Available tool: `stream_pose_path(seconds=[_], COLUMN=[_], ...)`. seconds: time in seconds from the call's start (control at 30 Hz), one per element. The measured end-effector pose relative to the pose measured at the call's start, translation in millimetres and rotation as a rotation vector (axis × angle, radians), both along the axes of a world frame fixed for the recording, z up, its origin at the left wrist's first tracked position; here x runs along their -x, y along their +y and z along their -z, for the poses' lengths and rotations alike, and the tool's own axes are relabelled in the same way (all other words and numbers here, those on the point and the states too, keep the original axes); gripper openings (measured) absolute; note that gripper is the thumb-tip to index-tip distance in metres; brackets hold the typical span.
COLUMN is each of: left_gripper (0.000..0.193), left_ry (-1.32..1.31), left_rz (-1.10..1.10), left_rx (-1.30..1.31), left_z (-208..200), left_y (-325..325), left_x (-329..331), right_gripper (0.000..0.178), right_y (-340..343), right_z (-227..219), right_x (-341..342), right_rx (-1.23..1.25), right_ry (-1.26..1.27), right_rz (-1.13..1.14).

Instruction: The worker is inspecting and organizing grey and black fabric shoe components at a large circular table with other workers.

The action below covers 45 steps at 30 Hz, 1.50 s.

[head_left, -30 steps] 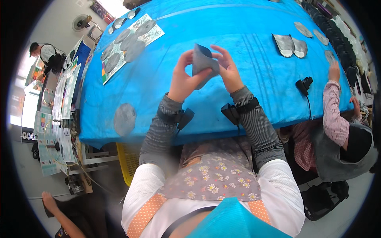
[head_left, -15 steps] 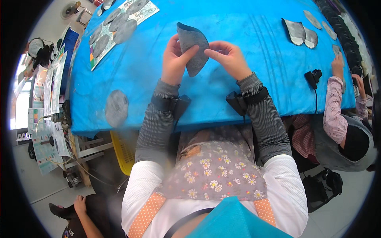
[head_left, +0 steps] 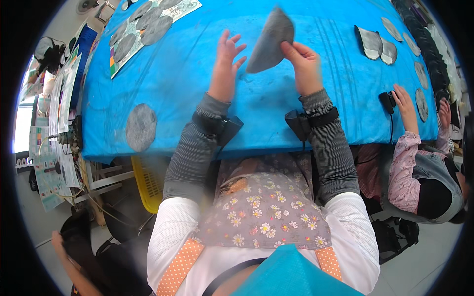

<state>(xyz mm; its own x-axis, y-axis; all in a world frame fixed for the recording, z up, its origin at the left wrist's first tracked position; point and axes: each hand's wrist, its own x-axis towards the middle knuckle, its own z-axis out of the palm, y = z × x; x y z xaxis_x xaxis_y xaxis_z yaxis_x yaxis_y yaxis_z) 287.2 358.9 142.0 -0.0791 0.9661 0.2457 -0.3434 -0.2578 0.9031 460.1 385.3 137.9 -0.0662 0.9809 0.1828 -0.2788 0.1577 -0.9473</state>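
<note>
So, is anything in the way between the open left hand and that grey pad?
Nothing visible is. Between the left hand and the grey pad, pinched by the right hand, the picture shows only a narrow gap, with the blue table cover showing through it.

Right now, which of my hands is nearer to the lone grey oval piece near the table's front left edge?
Left. The open left hand is beyond the oval piece and to its right; the right hand, holding a bent grey piece, is farther right.
</note>
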Motion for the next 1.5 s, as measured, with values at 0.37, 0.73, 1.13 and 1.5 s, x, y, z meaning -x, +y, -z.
stream_pose_path(seconds=[0.37,0.73,1.13,1.5], left_gripper=[0.037,0.02,0.019,0.012], left_ry=[0.048,0.037,-0.025,-0.151], left_rz=[0.037,-0.103,-0.1,-0.101], left_rx=[-0.091,-0.004,0.066,0.236], left_z=[3.6,-0.4,1.5,2.3], left_y=[-19.8,-25.6,-17.2,-9.0], left_x=[-18.4,-23.2,-18.9,-20.3], right_gripper=[0.017,0.018,0.017,0.021], right_y=[8.5,7.7,11.3,9.1], right_z=[8.1,7.7,7.3,2.6], right_x=[-9.5,-8.8,-8.1,-7.1], right_rx=[-0.057,-0.074,-0.013,0.123], right_ry=[0.589,0.572,0.553,0.446], right_rz=[-0.099,-0.121,-0.119,0.019])
